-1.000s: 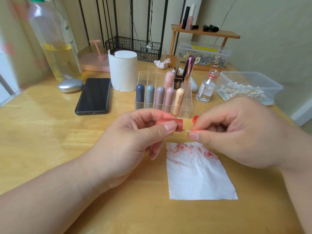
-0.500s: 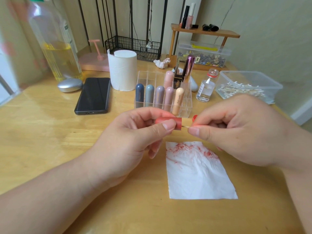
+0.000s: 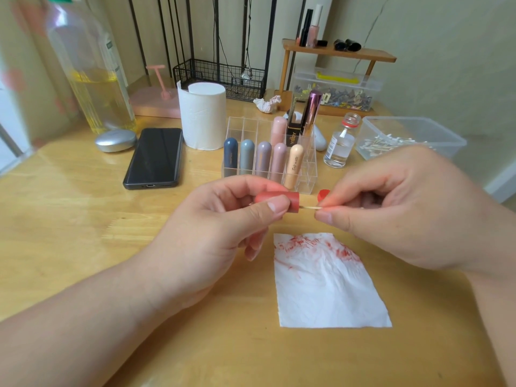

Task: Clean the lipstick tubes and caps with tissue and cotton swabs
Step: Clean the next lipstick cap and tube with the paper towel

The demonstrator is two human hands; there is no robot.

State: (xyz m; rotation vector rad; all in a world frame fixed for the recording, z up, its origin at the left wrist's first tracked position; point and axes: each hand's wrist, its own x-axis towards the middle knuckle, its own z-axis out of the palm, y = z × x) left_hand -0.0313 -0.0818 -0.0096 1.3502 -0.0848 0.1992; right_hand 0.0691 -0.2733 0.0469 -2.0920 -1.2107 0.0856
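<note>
My left hand [image 3: 212, 236] grips a coral-red lipstick cap [image 3: 279, 199] sideways above the table, its open end facing right. My right hand [image 3: 396, 208] pinches a cotton swab [image 3: 308, 208] whose stick runs into the cap's opening; the swab's tip is hidden inside. A red piece [image 3: 323, 194] shows behind my right fingertips. Below both hands lies a white tissue [image 3: 326, 286] smeared with red lipstick along its far edge.
A clear organizer [image 3: 237, 127] holds several pastel lipsticks. Behind it stand a tissue roll [image 3: 202, 118], a small glass bottle [image 3: 339, 146] and a clear box of cotton swabs [image 3: 405, 138]. A black phone [image 3: 156, 157], a silver pebble [image 3: 116, 140] and an oil bottle [image 3: 92, 68] sit left.
Both hands rose slightly with the cap and swab. The swab stick shows a little more between the cap and my right fingers.
</note>
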